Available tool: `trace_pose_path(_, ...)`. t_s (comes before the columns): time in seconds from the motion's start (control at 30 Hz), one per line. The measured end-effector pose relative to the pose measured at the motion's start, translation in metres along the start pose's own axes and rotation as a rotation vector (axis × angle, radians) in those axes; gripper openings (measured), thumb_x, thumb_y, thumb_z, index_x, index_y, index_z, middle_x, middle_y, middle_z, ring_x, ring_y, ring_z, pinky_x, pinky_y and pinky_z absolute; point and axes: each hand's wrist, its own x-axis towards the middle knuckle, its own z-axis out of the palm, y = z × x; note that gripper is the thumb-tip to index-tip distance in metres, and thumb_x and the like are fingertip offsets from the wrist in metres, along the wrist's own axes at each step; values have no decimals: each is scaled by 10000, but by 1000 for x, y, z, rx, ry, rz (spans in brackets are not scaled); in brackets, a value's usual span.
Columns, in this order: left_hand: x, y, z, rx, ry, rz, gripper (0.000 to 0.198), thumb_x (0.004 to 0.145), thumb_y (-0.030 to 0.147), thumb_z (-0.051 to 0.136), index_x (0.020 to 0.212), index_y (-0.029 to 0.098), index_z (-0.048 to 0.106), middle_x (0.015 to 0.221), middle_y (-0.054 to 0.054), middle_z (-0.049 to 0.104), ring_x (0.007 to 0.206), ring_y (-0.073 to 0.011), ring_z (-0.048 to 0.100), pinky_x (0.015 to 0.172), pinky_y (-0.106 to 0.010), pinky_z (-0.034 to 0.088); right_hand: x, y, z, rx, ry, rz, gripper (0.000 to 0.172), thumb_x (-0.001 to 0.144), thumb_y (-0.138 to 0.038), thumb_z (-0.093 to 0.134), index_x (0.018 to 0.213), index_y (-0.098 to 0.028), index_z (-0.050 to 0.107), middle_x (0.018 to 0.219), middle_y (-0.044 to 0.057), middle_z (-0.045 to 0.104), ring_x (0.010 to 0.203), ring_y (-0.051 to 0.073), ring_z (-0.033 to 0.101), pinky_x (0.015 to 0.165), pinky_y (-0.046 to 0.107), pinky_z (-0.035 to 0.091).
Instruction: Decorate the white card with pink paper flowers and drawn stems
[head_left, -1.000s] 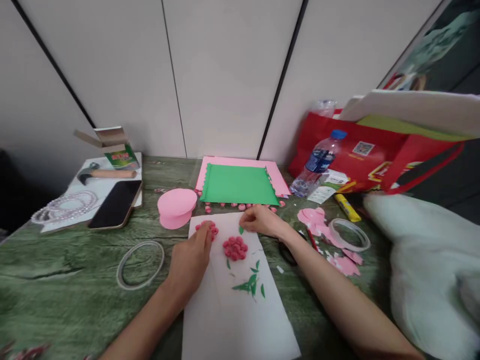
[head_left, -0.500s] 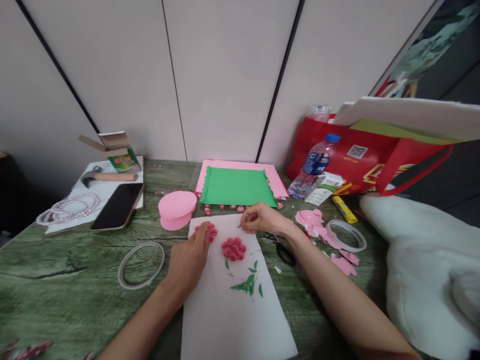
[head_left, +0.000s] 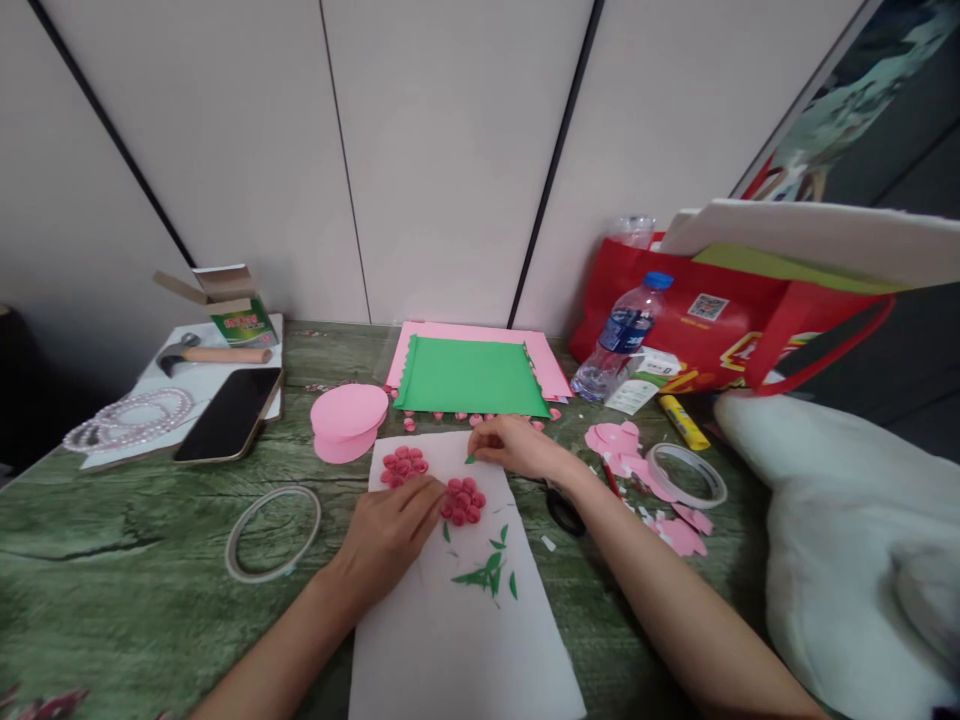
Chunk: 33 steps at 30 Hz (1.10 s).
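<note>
A white sheet (head_left: 465, 620) lies on the green table in front of me. On it sit two clusters of small pink paper rolls, one (head_left: 403, 465) at the upper left and one (head_left: 465, 499) in the middle, with green paper leaves (head_left: 487, 572) below. My left hand (head_left: 390, 535) rests flat on the sheet, fingers stretched toward the middle cluster. My right hand (head_left: 510, 448) is closed in a pinch on a small green leaf piece (head_left: 470, 459) just above that cluster.
Green paper (head_left: 469, 375) on pink paper lies behind the sheet, pink discs (head_left: 349, 420) to its left. A tape ring (head_left: 271, 518), phone (head_left: 229, 413), beads, hammer and small box are at left. Scissors (head_left: 561, 510), pink scraps, another tape ring (head_left: 686, 472), glue stick, bottle (head_left: 622, 335) and red bag are at right.
My left hand slid right from the upper-left cluster to beside the middle cluster, uncovering the first. My right hand shifted slightly left with the green piece.
</note>
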Motion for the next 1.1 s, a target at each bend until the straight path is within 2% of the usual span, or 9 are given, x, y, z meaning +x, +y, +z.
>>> trace_pose_path(0.07, 0, 3, 0, -70, -26, 70, 158, 881, 149, 458, 998, 162, 563, 829, -22, 728, 606, -110, 669, 533, -191, 498, 0, -1, -1, -15, -11, 6, 125, 760, -115, 555, 772, -141, 676, 606, -11, 612, 548, 93, 513, 511, 186, 316)
trace_pose_path(0.2, -2, 4, -1, -149, -109, 89, 263, 907, 169, 407, 1161, 135, 463, 771, -27, 728, 514, -128, 647, 478, -224, 497, 1, -4, -2, -46, -33, -8, 160, 763, -89, 543, 796, -141, 691, 687, 9, 665, 589, 102, 543, 530, 191, 319)
trace_pose_path(0.37, -4, 5, -1, -142, -318, -1, 391, 942, 261, 286, 1313, 136, 289, 801, -51, 729, 608, -193, 679, 585, -328, 538, 2, -8, -2, -90, -53, -6, 183, 772, -76, 541, 820, -150, 701, 758, 19, 691, 632, 108, 565, 574, 198, 334)
trace_pose_path(0.47, -2, 6, -2, -127, -453, -66, 391, 940, 296, 276, 1301, 147, 305, 835, -67, 727, 646, -225, 684, 602, -359, 534, 2, -9, -1, -86, -65, 7, 188, 781, -82, 537, 838, -156, 700, 789, 23, 697, 677, 119, 588, 595, 201, 351)
trace_pose_path(0.53, -1, 7, -2, -129, -486, -88, 379, 940, 311, 279, 1276, 146, 338, 884, -83, 723, 658, -231, 685, 597, -358, 532, 2, -10, -1, -85, -71, 13, 187, 785, -88, 537, 846, -159, 699, 805, 26, 700, 697, 125, 597, 602, 202, 361)
trace_pose_path(0.63, -2, 7, -2, -140, -400, -81, 360, 941, 296, 289, 1267, 152, 338, 955, -97, 711, 641, -210, 685, 580, -327, 531, 2, -12, 0, -101, -85, 12, 179, 791, -104, 544, 850, -163, 702, 820, 31, 702, 709, 130, 600, 609, 204, 371)
trace_pose_path(0.73, -3, 5, -1, -156, -227, -99, 363, 935, 239, 331, 1290, 173, 299, 997, -86, 705, 631, -168, 688, 556, -262, 524, 2, -14, 1, -121, -93, 14, 177, 801, -124, 544, 853, -174, 706, 829, 30, 706, 719, 134, 607, 621, 204, 379)
trace_pose_path(0.9, -6, 0, 3, -48, 24, -193, 327, 891, 142, 437, 1214, 177, 405, 972, -73, 714, 661, -136, 693, 613, -199, 524, 2, -15, 3, -144, -79, 23, 205, 813, -140, 530, 868, -206, 716, 869, 22, 715, 793, 152, 628, 680, 216, 403)
trace_pose_path(1.1, -12, -3, 6, 71, 56, -231, 273, 905, 180, 417, 1170, 140, 469, 890, -92, 725, 624, -150, 684, 613, -222, 518, 2, -14, 3, -151, -23, -9, 217, 797, -98, 528, 866, -177, 718, 873, 45, 714, 806, 164, 635, 717, 230, 419)
